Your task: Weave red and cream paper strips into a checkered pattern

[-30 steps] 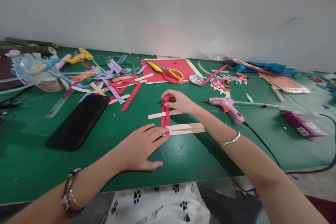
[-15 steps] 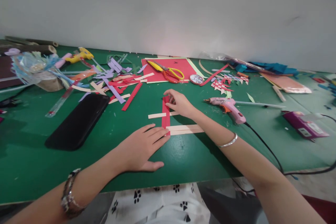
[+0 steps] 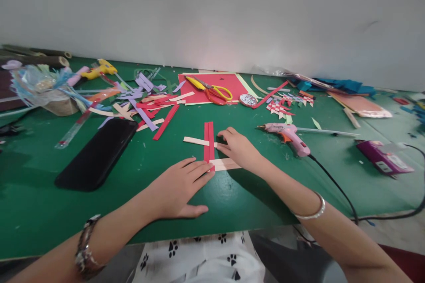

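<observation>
Two red paper strips (image 3: 209, 132) lie side by side on the green table, pointing away from me. A short cream paper strip (image 3: 195, 141) crosses them, passing under one and over the other, its left end sticking out. My left hand (image 3: 182, 188) lies flat with fingers outstretched, its fingertips pressing the near end of the red strips. At the right end of the short cream strip, my right hand (image 3: 242, 152) has its thumb and finger closed on it. Longer cream strips (image 3: 224, 165) extend right from the red strips' near end, partly under my right hand.
A pink glue gun (image 3: 288, 135) with a cord lies right, near a purple box (image 3: 383, 157). A black phone-like slab (image 3: 96, 154) rests left. Behind are scissors (image 3: 215, 90) on red paper (image 3: 199, 80), loose paper strips (image 3: 166, 122) and a yellow glue gun (image 3: 101, 68).
My right hand has moved from the far end of the red strips nearer and rightward to the cream strip's right end. The cream strip has shifted slightly left and tilted. My left hand stays put.
</observation>
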### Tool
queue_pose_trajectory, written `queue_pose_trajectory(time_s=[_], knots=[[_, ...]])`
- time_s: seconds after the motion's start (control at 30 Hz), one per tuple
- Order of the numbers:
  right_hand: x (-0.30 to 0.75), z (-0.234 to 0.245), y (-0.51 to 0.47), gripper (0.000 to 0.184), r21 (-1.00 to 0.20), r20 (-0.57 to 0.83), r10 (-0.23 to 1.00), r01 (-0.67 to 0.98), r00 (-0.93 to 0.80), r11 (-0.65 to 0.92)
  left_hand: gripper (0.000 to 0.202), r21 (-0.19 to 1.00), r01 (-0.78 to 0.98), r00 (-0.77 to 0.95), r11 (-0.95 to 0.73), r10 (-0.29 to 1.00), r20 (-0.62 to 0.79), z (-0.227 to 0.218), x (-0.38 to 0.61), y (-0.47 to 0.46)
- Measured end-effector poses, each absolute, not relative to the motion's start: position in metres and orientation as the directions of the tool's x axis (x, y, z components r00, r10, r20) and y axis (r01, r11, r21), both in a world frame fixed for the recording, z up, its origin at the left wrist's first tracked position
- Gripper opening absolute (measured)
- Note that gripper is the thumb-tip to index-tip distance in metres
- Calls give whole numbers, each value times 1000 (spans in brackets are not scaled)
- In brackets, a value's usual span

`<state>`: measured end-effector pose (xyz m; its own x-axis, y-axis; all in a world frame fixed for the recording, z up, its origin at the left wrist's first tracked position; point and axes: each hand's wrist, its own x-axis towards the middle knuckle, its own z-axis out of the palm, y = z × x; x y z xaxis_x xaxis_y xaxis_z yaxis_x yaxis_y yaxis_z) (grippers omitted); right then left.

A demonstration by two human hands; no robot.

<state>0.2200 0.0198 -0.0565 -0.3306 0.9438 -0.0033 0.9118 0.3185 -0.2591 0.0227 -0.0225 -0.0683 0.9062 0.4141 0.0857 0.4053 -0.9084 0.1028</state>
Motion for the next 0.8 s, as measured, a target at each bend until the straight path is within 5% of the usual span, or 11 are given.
queue_pose_trajectory(time_s=[0.23, 0.8], knots=[[217, -51, 22, 4, -297, -29, 944, 905, -327, 305, 59, 77, 408, 907, -910, 414, 81, -68, 23, -22], [207, -52, 13, 14, -126, -35, 949, 943, -314, 307, 57, 82, 427, 900, -901, 432, 58, -66, 24, -24]])
